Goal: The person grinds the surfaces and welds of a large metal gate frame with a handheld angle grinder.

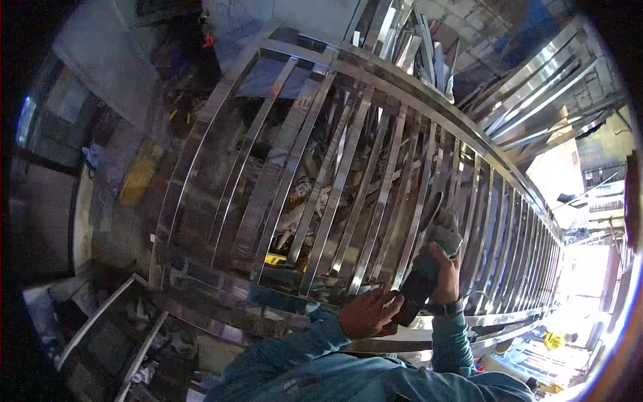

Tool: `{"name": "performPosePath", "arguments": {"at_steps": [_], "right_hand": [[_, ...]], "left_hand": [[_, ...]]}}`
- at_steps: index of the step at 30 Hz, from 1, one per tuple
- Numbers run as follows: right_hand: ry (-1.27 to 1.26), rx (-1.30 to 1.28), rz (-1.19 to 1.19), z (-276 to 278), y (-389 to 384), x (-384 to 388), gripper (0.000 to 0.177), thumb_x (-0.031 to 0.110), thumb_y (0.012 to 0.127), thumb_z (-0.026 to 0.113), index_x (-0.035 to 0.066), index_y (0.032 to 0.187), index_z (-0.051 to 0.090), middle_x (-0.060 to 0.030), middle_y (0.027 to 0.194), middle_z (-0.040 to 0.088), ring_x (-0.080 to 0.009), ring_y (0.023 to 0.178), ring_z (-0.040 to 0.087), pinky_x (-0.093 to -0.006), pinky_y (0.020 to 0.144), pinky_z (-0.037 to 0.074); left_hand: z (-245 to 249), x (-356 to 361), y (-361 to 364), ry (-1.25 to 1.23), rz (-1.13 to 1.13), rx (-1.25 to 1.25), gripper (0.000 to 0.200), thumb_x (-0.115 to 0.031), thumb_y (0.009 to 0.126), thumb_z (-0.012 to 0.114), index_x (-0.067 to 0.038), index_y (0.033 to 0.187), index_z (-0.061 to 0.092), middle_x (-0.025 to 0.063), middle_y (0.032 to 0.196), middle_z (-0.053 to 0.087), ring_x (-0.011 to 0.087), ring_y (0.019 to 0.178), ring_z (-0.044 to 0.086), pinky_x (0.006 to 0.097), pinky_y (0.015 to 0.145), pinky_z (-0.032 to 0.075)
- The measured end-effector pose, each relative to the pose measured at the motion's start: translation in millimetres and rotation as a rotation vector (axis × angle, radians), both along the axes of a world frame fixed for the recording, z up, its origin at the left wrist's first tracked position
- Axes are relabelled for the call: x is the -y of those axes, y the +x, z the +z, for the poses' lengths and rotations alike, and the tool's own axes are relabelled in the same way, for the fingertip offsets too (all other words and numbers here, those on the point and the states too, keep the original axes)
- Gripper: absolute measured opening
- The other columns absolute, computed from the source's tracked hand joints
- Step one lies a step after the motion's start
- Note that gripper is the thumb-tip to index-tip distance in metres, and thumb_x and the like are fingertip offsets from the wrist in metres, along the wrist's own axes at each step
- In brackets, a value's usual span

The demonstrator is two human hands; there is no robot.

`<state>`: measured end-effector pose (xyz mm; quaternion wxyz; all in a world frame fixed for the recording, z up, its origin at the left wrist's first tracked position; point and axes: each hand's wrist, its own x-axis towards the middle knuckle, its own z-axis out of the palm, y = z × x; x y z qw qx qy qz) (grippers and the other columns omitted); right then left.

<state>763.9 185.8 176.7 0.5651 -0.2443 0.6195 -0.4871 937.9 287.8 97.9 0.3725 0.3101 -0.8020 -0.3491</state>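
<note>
Both of my hands hold a grey-green power tool, likely an angle grinder, above a shiny metal frame with many parallel bars. My left hand is closed round the dark rear end of the tool. Around the tool's middle, near its head, my right hand is wrapped, with a dark band at the wrist. A disc shows edge-on at the tool's far end, over the bars. Whether the disc touches a bar cannot be made out.
Metal lengths lie stacked at the upper right. A yellow object shows beneath the bars. Curved metal rails stand at the lower left. Another yellow item is at the lower right, near bright light.
</note>
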Motion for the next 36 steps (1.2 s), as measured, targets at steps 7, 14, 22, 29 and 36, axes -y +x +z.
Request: {"name": "performPosePath", "arguments": {"at_steps": [7, 14, 22, 29, 36], "right_hand": [[-0.045, 0.021, 0.019, -4, 2, 14, 0.054, 0.009, 0.083, 0.071, 0.011, 0.128, 0.041, -0.0102, 0.096, 0.061, -0.0234, 0.075, 0.066, -0.0342, 0.061, 0.057], [-0.105, -0.141, 0.284, 0, 26, 17, 0.072, 0.013, 0.079, 0.078, 0.006, 0.135, 0.033, -0.0153, 0.113, 0.059, -0.0245, 0.097, 0.065, -0.0368, 0.078, 0.059], [-0.293, -0.419, 0.415, -26, 65, 23, 0.09, 0.02, 0.07, 0.087, 0.002, 0.138, 0.031, -0.0181, 0.119, 0.056, -0.025, 0.11, 0.058, -0.0365, 0.091, 0.052], [-0.329, -0.587, 0.472, -34, 55, 29, 0.086, 0.012, 0.071, 0.085, 0.004, 0.139, 0.032, -0.0133, 0.12, 0.054, -0.0211, 0.107, 0.059, -0.0344, 0.088, 0.051], [-0.207, -0.521, 0.385, -33, 50, 18, 0.089, 0.02, 0.071, 0.086, 0.003, 0.139, 0.03, -0.0192, 0.118, 0.058, -0.0279, 0.108, 0.061, -0.0377, 0.089, 0.052]], "left_hand": [[9, 33, 49, 0.295, 0.117, -0.189, 0.063, -0.038, 0.08, 0.078, 0.001, 0.124, 0.055, 0.0205, 0.111, 0.062, 0.0305, 0.097, 0.065, 0.0411, 0.078, 0.058], [-28, 127, 91, 0.191, 0.933, -0.704, 0.032, -0.032, 0.091, 0.067, -0.003, 0.102, 0.061, 0.0045, 0.087, 0.063, 0.0148, 0.075, 0.06, 0.0306, 0.066, 0.05], [-3, 186, 61, 0.023, 0.909, -0.726, 0.013, -0.01, 0.087, 0.071, -0.001, 0.094, 0.064, 0.0085, 0.091, 0.065, 0.0193, 0.085, 0.063, 0.033, 0.076, 0.049], [-5, 202, 62, -0.206, 0.747, -0.531, 0.011, -0.011, 0.086, 0.068, -0.003, 0.091, 0.063, 0.0102, 0.088, 0.066, 0.0215, 0.08, 0.064, 0.0363, 0.072, 0.051], [-9, 206, 46, -0.085, 0.65, -0.695, 0.009, -0.008, 0.082, 0.068, -0.004, 0.087, 0.062, 0.0085, 0.083, 0.065, 0.0186, 0.074, 0.062, 0.0341, 0.065, 0.049]]}}
